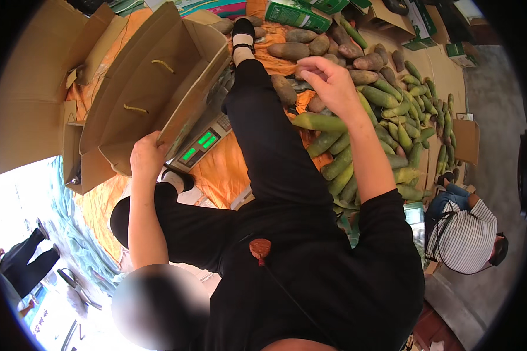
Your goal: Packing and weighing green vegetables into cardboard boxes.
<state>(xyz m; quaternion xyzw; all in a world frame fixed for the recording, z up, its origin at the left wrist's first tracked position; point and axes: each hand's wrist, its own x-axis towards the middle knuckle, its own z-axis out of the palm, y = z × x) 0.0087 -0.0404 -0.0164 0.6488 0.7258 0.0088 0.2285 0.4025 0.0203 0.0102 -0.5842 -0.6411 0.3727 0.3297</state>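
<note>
My left hand [148,155] is closed on the near edge of a large open cardboard box [187,41], its thumb by the rim. Inside, the box shows bare brown walls and two yellow rope pieces. A digital scale [202,140] with green lit displays is partly hidden beneath the box. My right hand [328,79] reaches over the pile, thumb and fingers apart and slightly curled. Close to its fingertips lie brownish-red, radish-like roots [284,90]. Long green radishes [339,164] are heaped below and right of that hand.
Orange sheeting [221,169] covers the ground around my legs. More cartons [26,88] stand at the left, and green boxes [298,16] at the far side. One person in a striped shirt [462,237] sits at the right; another in dark trousers [26,260] is at the lower left.
</note>
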